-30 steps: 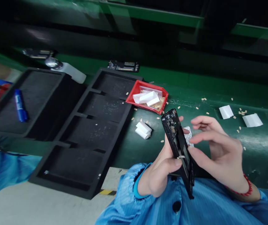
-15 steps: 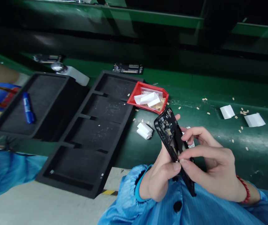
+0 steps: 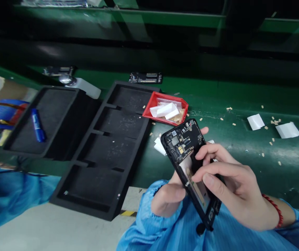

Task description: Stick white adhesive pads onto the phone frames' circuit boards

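One red bin [image 3: 152,102], white papers [image 3: 164,111] inside; left hand [image 3: 170,196] holding phone [image 3: 185,168], right hand [image 3: 237,190], grip unclear

We had passing room along the green bench [image 3: 296,164] beyond the right hand [image 3: 239,184], over low paper pieces [image 3: 256,122]; the opened phone [image 3: 187,164] blocked the red bin's [image 3: 152,100] near side, the black tray [image 3: 107,144] its left.

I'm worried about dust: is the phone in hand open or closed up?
Open: the phone has no cover over its upturned face, so the circuit board shows bare.
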The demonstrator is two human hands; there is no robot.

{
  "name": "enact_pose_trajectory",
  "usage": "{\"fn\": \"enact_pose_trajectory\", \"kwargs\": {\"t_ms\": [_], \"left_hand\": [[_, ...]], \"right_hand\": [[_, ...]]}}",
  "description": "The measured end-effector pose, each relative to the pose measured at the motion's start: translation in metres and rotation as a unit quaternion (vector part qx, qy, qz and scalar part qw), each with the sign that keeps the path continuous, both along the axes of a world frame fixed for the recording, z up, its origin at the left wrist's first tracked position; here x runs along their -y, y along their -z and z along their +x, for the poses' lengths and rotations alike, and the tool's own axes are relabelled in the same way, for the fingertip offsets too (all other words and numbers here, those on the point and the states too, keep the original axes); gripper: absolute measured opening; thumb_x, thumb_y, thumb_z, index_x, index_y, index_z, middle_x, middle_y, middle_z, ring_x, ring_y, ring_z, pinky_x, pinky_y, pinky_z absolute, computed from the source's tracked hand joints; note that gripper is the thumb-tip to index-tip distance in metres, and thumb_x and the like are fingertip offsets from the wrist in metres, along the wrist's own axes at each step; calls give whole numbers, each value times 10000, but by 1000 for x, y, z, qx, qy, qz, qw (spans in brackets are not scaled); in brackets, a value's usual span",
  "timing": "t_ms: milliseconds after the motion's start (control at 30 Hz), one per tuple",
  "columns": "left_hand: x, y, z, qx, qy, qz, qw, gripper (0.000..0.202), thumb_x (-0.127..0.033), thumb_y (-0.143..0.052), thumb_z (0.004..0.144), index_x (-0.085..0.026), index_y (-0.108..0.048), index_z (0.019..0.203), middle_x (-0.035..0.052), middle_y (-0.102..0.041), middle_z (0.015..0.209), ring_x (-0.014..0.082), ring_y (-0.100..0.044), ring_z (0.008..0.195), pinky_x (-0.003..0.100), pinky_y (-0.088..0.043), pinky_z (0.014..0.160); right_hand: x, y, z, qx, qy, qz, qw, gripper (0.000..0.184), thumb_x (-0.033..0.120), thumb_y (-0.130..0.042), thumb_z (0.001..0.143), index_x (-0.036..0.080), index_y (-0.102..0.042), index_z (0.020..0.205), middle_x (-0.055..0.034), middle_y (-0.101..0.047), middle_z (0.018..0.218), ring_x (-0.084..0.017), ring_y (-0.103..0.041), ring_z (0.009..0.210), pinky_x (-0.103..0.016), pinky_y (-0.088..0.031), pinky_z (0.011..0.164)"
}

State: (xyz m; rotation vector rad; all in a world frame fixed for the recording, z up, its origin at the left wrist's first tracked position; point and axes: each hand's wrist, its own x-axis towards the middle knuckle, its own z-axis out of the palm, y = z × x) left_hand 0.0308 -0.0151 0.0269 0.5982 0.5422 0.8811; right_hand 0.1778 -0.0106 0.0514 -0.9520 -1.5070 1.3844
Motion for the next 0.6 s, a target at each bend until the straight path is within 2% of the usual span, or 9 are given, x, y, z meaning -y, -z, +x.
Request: {"fn": "enact_pose_trajectory", "kwargs": {"t_ms": [67,167,300,367,467,533,600], "left_hand": [[0,2,1,37,-2,6,999,1197,-563,-633,612,-252,-50,1610,106,-447,1522,431,-343,1477,598,-208,1215],[-2,6,0,27,9,21,999,1216,-564,-586,627,-238,54,1608,106,-449,1512,418,-362,1466,649,-154,1212],[-3,5,-2,-25,-3,68,997,1125,-407,-551,702,-228,98,1604,77,-370,1549,355,-286,1486,583,-120,1243],[1,4,-3,-66,-6,79,995,1005,-319,-492,771,-249,60,1608,48,-308,1580,314,-268,1482,533,-122,1252],[5,10,-4,-129,-20,99,987,852,-294,-460,835,-266,-102,1607,24,-235,1603,300,-320,1424,512,-132,1248],[4,18,-4,-158,-31,118,980,837,-325,-484,826,-251,-168,1598,37,-197,1616,332,-335,1398,537,-163,1234],[-1,27,-2,-172,-48,135,975,909,-377,-527,799,-226,-132,1603,73,-199,1619,381,-321,1407,576,-199,1215]], "right_hand": [[3,-1,0,2,20,3,1000,226,127,-601,966,270,-772,1003,-54,-604,1116,-159,-599,1065,-257,-550,868],[5,1,-1,10,33,13,999,236,109,-605,960,270,-770,1009,-47,-601,1139,-146,-611,1056,-249,-546,877],[2,5,0,1,48,29,998,173,100,-664,912,234,-766,950,-51,-622,1119,-167,-611,1121,-291,-502,1008],[-1,7,1,-7,48,25,999,154,100,-680,897,223,-767,929,-52,-635,1095,-167,-625,1090,-306,-499,1022],[-4,10,2,-16,49,9,999,171,99,-682,890,236,-783,907,-46,-647,1079,-149,-644,1001,-286,-546,917],[-3,12,4,-22,64,0,998,166,109,-718,866,256,-792,890,-38,-655,1080,-147,-653,966,-293,-558,886],[2,13,9,-21,80,1,997,128,147,-765,839,267,-797,872,-41,-669,1074,-168,-663,967,-324,-568,878]]}}
